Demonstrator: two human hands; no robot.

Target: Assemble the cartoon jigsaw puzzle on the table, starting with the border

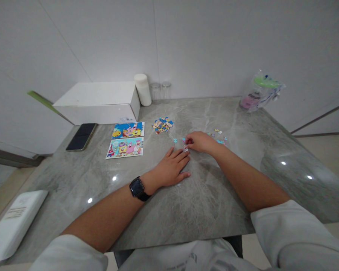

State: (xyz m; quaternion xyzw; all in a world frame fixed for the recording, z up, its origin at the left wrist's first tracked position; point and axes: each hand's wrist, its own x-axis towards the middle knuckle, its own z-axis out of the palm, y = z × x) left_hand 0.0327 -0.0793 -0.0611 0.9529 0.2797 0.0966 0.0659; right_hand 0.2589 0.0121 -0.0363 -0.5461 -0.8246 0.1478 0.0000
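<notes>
My left hand (171, 168) lies flat on the grey marbled table, fingers spread, its fingertips beside a few small jigsaw pieces (185, 147). Just beyond them my right hand (200, 142) is pinched at a jigsaw piece, which its fingers mostly hide. A loose light-blue piece (175, 140) rests left of the right hand. Several more pieces (220, 142) are scattered behind the right wrist. Farther back sits a heap of blue, yellow and pink jigsaw pieces (162, 125). Two cartoon picture cards, an upper one (128, 130) and a lower one (125, 148), lie left of the hands.
A white box (98, 101), a white bottle (142, 90) and two clear glasses (161, 92) stand along the wall. A phone (81, 137) lies left of the cards. At back right is a plastic-wrapped cup (257, 94). A white device (17, 222) occupies the near left corner.
</notes>
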